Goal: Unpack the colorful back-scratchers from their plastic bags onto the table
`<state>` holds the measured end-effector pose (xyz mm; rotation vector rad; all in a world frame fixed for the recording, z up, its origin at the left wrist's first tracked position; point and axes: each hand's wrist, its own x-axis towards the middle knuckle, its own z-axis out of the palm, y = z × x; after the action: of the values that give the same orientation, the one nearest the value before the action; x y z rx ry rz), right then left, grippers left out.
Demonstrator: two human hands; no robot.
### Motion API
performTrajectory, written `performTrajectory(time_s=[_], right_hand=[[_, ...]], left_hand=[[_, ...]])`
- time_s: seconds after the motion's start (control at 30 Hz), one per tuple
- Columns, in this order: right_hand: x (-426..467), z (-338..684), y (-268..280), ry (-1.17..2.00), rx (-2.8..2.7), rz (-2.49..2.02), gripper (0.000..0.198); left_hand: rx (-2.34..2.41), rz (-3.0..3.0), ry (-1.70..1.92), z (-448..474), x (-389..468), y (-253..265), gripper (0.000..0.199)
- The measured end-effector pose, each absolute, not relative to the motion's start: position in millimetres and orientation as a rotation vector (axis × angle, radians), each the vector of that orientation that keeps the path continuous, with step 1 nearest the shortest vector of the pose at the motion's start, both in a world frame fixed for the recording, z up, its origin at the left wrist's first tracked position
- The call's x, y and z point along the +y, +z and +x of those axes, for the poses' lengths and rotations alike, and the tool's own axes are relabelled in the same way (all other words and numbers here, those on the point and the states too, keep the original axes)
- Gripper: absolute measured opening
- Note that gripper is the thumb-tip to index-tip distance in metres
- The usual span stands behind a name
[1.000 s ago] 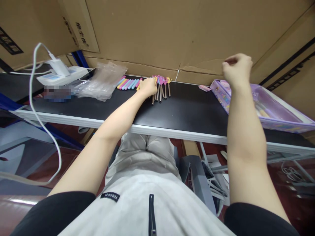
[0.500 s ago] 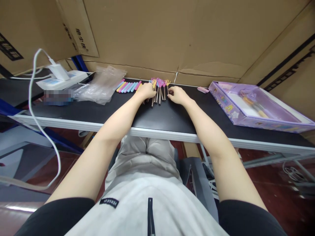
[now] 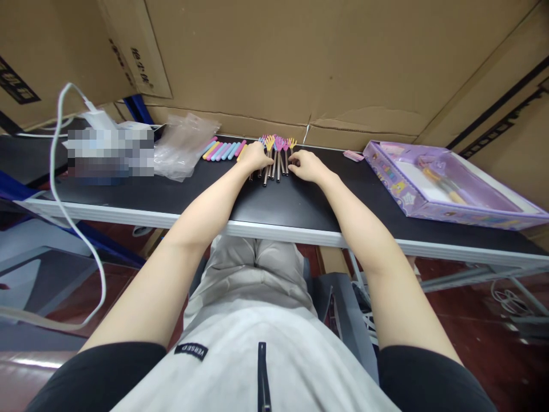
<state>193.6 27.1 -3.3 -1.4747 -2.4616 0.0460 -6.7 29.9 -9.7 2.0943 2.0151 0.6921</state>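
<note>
A bunch of back scratchers [image 3: 278,163] lies on the black tabletop, their metal rods toward me. Their small claw-shaped heads, in yellow, pink, purple and blue, face the cardboard behind. Over the left side of the bunch is my left hand [image 3: 254,157], its thumb across the rods and its other fingers partly hidden; it looks closed on some of them. My right hand [image 3: 309,166] is at the right edge, fingers bent but apart, the tips at the outermost rods. Left of the bunch, several coloured sticks [image 3: 224,151] in pink, yellow, purple and blue lie in a slanted row.
A clear plastic bag [image 3: 182,149] lies left of the sticks, beside a white charger [image 3: 100,121] with its cable [image 3: 54,166]. At right sits a purple box [image 3: 416,197] with a few items inside. A small pink piece [image 3: 353,155] lies near it. Cardboard [image 3: 257,63] stands behind.
My right hand has shifted slightly left, closer against the rods, and the rightmost back scratchers sit a little closer in. My left hand has hardly moved.
</note>
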Motion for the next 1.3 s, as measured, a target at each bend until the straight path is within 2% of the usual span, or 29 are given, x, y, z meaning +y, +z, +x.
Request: performTrajectory(time_s=[0.17,0.37,0.5,0.7,0.83,0.93,1.03,1.13,1.3], right_hand=[[23,192,0,0.091,-2.430,-1.456,0.028],[27,190,-5,0.208,-2.256,-1.364,0.027],[32,183,-12,0.516,-1.941,-1.275,0.021],[18,168,-3,1.014,-1.486,-1.192,0.036],[7,166,10,1.150,-1.296,-1.147,0.033],[7,169,16,1.153,-1.191,-1.136,0.028],[10,173,18,1.147,-1.116,-1.132,0.024],[13,176,18,1.151,-1.078,-1.114,0.025],[15,178,18,1.163,-1.073,-1.093,0.028]], left_hand=[[2.020,2.072,0.745,-4,27,-8,0.031],[1.961,2.189,0.841,2,16,-1,0.019],[1.698,2.361,1.026,7,15,-5,0.012],[1.439,2.440,1.127,17,15,-8,0.012],[1.596,2.259,1.263,7,27,-5,0.023],[1.858,1.985,1.357,-16,42,-7,0.022],[2.099,1.821,1.268,-42,52,-11,0.023],[2.250,1.742,1.007,-54,52,-12,0.028],[2.256,1.808,0.646,-49,39,-3,0.016]])
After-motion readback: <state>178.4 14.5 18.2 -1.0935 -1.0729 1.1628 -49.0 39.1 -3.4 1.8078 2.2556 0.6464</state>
